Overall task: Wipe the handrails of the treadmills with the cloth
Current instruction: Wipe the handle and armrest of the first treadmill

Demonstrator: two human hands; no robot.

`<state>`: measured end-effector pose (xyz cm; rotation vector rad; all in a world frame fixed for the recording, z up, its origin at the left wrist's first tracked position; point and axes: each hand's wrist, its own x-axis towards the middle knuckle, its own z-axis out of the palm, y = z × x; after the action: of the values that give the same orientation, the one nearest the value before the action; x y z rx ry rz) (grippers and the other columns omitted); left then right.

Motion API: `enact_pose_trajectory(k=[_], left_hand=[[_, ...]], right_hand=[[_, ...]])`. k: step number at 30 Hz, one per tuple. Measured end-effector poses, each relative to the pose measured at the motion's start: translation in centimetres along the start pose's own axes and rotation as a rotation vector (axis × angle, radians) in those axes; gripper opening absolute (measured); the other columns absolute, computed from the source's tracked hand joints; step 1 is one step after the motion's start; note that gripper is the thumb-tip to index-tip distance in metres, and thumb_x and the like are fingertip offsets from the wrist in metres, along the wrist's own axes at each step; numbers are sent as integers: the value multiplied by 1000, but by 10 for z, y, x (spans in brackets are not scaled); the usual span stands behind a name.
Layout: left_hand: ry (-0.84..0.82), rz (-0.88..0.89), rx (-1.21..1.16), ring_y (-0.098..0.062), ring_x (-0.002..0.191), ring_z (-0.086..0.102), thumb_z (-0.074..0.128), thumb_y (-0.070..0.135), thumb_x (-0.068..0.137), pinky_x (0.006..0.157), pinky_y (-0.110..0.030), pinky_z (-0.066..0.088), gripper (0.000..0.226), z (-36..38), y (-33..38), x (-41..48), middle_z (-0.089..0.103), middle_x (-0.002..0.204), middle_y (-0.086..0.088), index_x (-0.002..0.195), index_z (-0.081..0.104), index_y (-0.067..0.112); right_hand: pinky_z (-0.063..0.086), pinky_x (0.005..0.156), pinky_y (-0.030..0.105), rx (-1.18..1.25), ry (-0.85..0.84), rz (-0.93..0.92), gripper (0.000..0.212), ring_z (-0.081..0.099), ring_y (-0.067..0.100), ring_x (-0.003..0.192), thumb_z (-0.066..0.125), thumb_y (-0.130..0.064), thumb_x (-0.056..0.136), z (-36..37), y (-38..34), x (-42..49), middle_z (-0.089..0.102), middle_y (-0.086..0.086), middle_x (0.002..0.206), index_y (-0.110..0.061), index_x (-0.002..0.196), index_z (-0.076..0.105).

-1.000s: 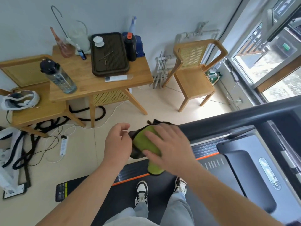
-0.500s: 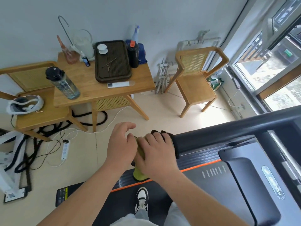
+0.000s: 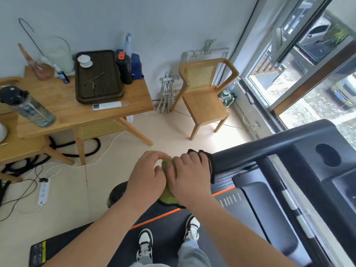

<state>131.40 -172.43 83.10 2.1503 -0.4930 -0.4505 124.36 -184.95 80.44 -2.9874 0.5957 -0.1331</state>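
Water bottle (image 3: 27, 106): clear with a black cap, standing at the left edge of the wooden worktop (image 3: 63, 105)
Tea tray (image 3: 99, 77): dark, on the worktop near the wall; a white cup (image 3: 84, 60) sits in its far left corner; a black flask with an orange cap (image 3: 124, 67) stands just beside its right edge
Remote control (image 3: 107, 105): white, lying on the worktop just in front of the tray
Left hand (image 3: 146, 176): fingers curled, tips pinching the left edge of the cloth; touching the right hand
Cloth (image 3: 168, 193): green with a dark border, wrapped over the near end of the handrail and mostly hidden under both hands; a fold hangs below them
Right hand (image 3: 189, 178): fingers closed down over the cloth, pressing it around the handrail's end
Handrail (image 3: 256, 151): black bar of the treadmill, running up and right from the hands to the console
Wooden chair (image 3: 205, 95): by the wall near the window, well apart from the treadmill
Shoes (image 3: 145, 241): black and white, on the treadmill belt below the hands
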Motion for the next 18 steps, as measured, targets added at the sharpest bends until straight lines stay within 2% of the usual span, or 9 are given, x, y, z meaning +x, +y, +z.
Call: enact_pose_trajectory(k=[2, 4, 7, 12, 16, 18], left_hand=[[3, -6, 1, -5, 121, 50, 46, -3, 93, 103, -18, 36, 46, 12, 15, 8, 57, 127, 13, 126, 62, 25], [-6, 5, 11, -4, 122, 50, 46, -3, 94, 103, -18, 35, 46, 24, 28, 16, 56, 127, 14, 127, 61, 25], [-39, 9, 40, -3, 123, 48, 47, -1, 96, 100, -14, 30, 43, 46, 48, 27, 56, 127, 16, 125, 62, 26], [-116, 35, 89, 5, 120, 40, 46, 5, 101, 92, -2, 24, 38, 80, 77, 34, 50, 130, 19, 130, 58, 28], [-102, 20, 135, -3, 120, 48, 47, 7, 101, 102, -19, 39, 36, 88, 74, 35, 54, 128, 16, 128, 60, 26], [-60, -17, 155, -9, 119, 52, 47, 7, 99, 104, -30, 45, 37, 87, 67, 37, 56, 128, 12, 127, 61, 25]], right_hand=[[41, 98, 47, 113, -27, -172, 52, 58, 26, 98, 27, -52, 104, -3, 21, -4, 68, -3, 101, -22, 107, 70], [43, 99, 43, 119, -63, -263, 51, 59, 25, 105, 31, -57, 103, -8, 60, 1, 67, -5, 107, -25, 117, 69], [43, 102, 43, -15, -127, -173, 51, 60, 24, 109, 31, -59, 103, -20, 127, 19, 69, -6, 107, -29, 121, 69], [39, 99, 41, -141, -157, 94, 55, 58, 26, 106, 23, -56, 103, -40, 219, 44, 68, -3, 103, -27, 104, 70], [42, 86, 48, -163, -84, 175, 54, 58, 36, 82, 31, -39, 99, -30, 182, 46, 69, 10, 78, -11, 73, 70], [40, 77, 46, -107, -51, 114, 50, 56, 35, 71, 36, -35, 97, -22, 144, 42, 64, 10, 68, -11, 64, 66]])
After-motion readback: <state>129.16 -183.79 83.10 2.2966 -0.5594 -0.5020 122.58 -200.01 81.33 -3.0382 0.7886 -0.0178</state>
